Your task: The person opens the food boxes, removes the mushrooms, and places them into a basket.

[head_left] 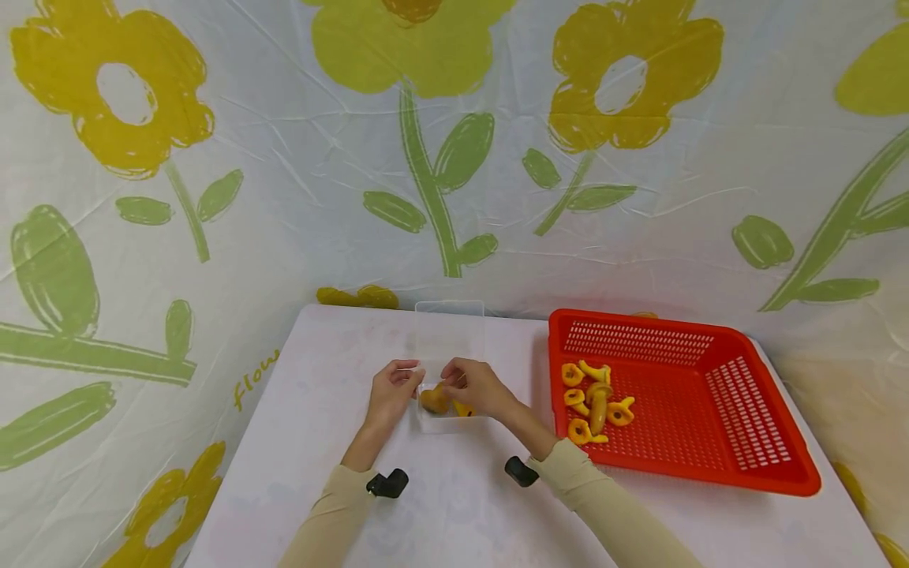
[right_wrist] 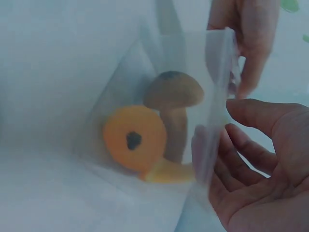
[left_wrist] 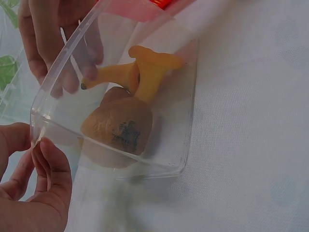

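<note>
At the centre of the head view, the left hand (head_left: pixel 389 394) pinches a corner of the clear, thin-walled plastic box (left_wrist: pixel 120 96) holding a brown-capped toy mushroom (left_wrist: pixel 118 128), the right hand (head_left: pixel 474 386) cups its opposite wall with relaxed fingers; it looks light, slippery and flexible, best held by its rim.

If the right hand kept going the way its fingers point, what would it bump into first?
Most likely the clear plastic box: the right hand has its fingertips right at the box's wall. Behind that wall sit the brown mushroom and the orange one.
</note>
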`<state>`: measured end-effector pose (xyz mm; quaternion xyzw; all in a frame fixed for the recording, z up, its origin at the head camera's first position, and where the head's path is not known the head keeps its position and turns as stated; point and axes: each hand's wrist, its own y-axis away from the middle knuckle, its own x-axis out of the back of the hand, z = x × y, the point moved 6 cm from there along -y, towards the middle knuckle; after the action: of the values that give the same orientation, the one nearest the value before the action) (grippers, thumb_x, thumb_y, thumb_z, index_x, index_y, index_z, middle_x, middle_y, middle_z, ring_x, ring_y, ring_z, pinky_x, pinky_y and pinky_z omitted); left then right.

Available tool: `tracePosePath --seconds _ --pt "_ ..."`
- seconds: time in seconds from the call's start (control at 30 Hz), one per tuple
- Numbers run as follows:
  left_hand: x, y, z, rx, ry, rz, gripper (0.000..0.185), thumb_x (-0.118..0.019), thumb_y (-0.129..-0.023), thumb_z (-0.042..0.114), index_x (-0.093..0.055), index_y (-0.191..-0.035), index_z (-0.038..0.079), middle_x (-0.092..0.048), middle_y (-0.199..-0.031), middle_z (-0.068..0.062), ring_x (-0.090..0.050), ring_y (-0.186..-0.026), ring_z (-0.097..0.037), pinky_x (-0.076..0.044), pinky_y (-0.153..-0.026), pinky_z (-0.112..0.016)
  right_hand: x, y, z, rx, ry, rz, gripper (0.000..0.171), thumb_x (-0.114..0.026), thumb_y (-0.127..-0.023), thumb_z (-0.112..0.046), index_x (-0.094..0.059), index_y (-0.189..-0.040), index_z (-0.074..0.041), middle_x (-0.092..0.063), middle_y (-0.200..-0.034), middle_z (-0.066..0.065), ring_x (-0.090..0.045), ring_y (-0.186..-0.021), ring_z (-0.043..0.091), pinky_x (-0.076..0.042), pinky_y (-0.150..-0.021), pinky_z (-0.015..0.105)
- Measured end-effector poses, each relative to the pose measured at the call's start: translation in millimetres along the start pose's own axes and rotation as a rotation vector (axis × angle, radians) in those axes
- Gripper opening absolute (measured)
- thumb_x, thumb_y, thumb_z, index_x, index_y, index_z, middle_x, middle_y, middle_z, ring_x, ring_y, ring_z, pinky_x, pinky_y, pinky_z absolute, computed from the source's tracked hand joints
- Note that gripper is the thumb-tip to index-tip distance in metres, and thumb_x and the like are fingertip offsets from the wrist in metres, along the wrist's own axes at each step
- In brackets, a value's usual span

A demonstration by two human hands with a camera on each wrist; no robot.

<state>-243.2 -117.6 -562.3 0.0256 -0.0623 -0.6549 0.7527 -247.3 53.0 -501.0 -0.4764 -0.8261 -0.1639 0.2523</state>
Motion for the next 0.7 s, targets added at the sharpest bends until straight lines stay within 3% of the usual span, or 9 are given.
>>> tracePosePath --seconds 0.13,0.33,0.7 --pt "0.5 0.2 -0.7 -0.017 0.003 0.009 0.027 -0.075 -0.095 0.011 -0.069 -0.118 -0.002 -0.072 -0.093 -0.016 -0.058 -0.07 -0.015 -0.051 -0.061 -0.019 -14.2 -2.8 2.0 0.046 0.026 0.0 0.019 -0.072 -0.092 0.003 -0.065 -0.108 0.009 -0.07 -0.101 0.022 -0.065 -0.088 0.027 -0.059 -0.086 0.043" --pt "0.4 0.7 0.4 -0.014 0.003 0.008 0.026 -0.074 -0.095 0.012 -0.069 -0.117 -0.002 -0.069 -0.088 -0.008 -0.058 -0.07 -0.013 -0.051 -0.061 -0.02 -25.9 -5.6 6.5 0.083 0.067 0.017 0.019 -0.073 -0.089 0.004 -0.065 -0.105 0.008 -0.069 -0.096 0.018 -0.064 -0.085 0.026 -0.058 -0.081 0.04" --pt "0.2 2.0 1.6 -0.013 -0.004 0.006 0.024 -0.074 -0.095 0.009 -0.07 -0.116 -0.002 -0.068 -0.087 -0.008 -0.057 -0.07 -0.014 -0.051 -0.061 -0.021 -34.3 -9.3 8.1 0.055 0.087 -0.012 0.019 -0.077 -0.088 0.002 -0.068 -0.104 0.004 -0.07 -0.095 0.014 -0.064 -0.084 0.024 -0.058 -0.081 0.037"
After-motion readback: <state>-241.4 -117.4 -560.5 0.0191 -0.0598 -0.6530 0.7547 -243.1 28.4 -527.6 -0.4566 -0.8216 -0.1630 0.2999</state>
